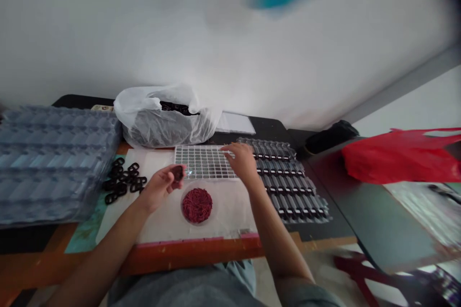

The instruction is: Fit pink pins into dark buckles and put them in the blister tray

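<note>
My left hand [163,183] is closed round a small dark oval part [177,172], held just above a round dish of red pieces [197,205]. My right hand [240,159] reaches over the right edge of a gridded tray [201,162] of small cells, its fingers curled down onto the cells; whether they pinch anything is hidden. A heap of black oval rings [122,179] lies on the white mat to the left of my left hand.
A white plastic bag [162,117] with more black parts sits behind the gridded tray. Stacked clear blister trays [54,158] fill the left. Filled dark trays [291,182] lie to the right. A red bag [399,156] rests on a neighbouring table.
</note>
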Action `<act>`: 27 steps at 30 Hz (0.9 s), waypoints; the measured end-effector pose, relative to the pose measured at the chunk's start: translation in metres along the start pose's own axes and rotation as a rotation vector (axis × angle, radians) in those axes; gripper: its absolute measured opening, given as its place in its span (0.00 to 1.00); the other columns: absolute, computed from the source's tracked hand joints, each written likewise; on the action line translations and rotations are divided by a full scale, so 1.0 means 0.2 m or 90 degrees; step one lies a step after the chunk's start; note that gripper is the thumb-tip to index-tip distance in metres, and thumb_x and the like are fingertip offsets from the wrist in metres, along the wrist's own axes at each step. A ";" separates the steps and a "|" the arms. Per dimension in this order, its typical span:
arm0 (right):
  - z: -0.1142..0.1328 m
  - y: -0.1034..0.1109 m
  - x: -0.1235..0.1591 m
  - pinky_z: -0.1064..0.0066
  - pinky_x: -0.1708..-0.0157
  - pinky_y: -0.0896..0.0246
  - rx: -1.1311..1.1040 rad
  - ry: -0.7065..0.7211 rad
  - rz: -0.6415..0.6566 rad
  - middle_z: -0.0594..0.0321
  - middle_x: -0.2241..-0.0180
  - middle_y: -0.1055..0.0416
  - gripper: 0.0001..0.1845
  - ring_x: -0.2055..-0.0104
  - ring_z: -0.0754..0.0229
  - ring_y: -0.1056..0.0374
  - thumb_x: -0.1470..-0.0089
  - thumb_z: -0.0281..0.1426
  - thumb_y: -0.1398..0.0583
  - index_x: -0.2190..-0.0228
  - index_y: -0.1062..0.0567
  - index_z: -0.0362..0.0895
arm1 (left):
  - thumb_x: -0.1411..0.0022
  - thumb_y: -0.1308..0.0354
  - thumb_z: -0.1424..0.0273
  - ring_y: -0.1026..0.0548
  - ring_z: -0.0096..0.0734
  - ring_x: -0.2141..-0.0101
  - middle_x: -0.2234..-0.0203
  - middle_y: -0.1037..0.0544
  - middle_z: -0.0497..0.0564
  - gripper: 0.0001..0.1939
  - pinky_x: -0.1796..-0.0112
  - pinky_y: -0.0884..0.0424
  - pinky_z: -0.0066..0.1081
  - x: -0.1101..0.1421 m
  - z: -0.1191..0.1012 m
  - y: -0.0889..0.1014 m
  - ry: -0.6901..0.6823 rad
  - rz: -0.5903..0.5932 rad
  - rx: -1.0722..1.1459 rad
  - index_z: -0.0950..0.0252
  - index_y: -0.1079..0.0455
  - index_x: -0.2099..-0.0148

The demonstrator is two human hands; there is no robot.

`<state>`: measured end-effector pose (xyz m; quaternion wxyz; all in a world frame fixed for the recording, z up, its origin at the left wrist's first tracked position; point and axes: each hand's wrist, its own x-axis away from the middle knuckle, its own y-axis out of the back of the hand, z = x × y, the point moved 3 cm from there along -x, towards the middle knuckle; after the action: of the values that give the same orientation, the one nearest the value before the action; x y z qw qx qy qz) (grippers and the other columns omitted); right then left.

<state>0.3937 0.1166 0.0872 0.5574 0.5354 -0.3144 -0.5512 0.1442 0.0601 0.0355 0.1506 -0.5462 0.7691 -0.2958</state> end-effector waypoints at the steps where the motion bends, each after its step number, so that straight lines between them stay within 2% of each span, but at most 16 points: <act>1: -0.08 -0.01 -0.04 0.64 0.52 0.42 0.046 -0.036 0.014 0.60 0.57 0.22 0.13 0.55 0.56 0.32 0.40 0.27 0.43 0.58 0.19 0.48 | 0.56 0.27 0.56 0.29 0.22 0.74 0.69 0.23 0.51 0.27 0.72 0.31 0.22 0.00 -0.03 0.02 -0.043 -0.026 0.037 0.63 0.22 0.54; 3: -0.20 -0.04 -0.10 0.65 0.55 0.43 0.101 -0.071 0.038 0.59 0.57 0.22 0.14 0.55 0.55 0.33 0.40 0.27 0.43 0.59 0.18 0.47 | 0.56 0.26 0.57 0.32 0.18 0.77 0.71 0.24 0.48 0.27 0.75 0.33 0.19 -0.01 -0.08 0.04 -0.102 -0.065 0.105 0.60 0.22 0.54; 6: -0.27 -0.11 -0.16 0.66 0.58 0.45 0.140 -0.070 0.070 0.60 0.57 0.22 0.13 0.55 0.54 0.34 0.40 0.29 0.43 0.61 0.18 0.49 | 0.58 0.26 0.57 0.33 0.16 0.78 0.72 0.24 0.47 0.24 0.76 0.34 0.18 -0.01 -0.11 0.06 -0.116 -0.089 0.164 0.60 0.22 0.57; 12: -0.30 -0.18 -0.17 0.66 0.58 0.48 0.202 -0.050 0.098 0.61 0.58 0.22 0.13 0.54 0.54 0.36 0.40 0.30 0.43 0.62 0.18 0.51 | 0.58 0.25 0.58 0.34 0.17 0.78 0.72 0.24 0.48 0.25 0.77 0.34 0.19 -0.02 -0.08 0.06 -0.112 -0.094 0.182 0.63 0.22 0.58; 20: -0.34 -0.19 -0.18 0.65 0.57 0.50 0.227 -0.042 0.098 0.59 0.59 0.22 0.11 0.55 0.54 0.36 0.41 0.31 0.42 0.62 0.18 0.49 | 0.56 0.27 0.55 0.32 0.20 0.78 0.71 0.23 0.49 0.27 0.77 0.35 0.21 -0.01 0.03 0.03 -0.066 -0.060 0.141 0.64 0.23 0.56; 27: -0.37 -0.18 -0.22 0.65 0.54 0.50 0.199 -0.005 0.117 0.61 0.60 0.21 0.10 0.55 0.55 0.36 0.42 0.30 0.42 0.66 0.18 0.49 | 0.58 0.27 0.53 0.32 0.20 0.78 0.73 0.24 0.48 0.29 0.76 0.36 0.22 -0.01 0.06 0.01 -0.032 -0.069 0.111 0.65 0.23 0.57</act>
<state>0.4448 0.1825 0.0471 0.5143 0.5823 -0.4460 -0.4445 0.1502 0.0597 0.0240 0.2004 -0.5792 0.7058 -0.3553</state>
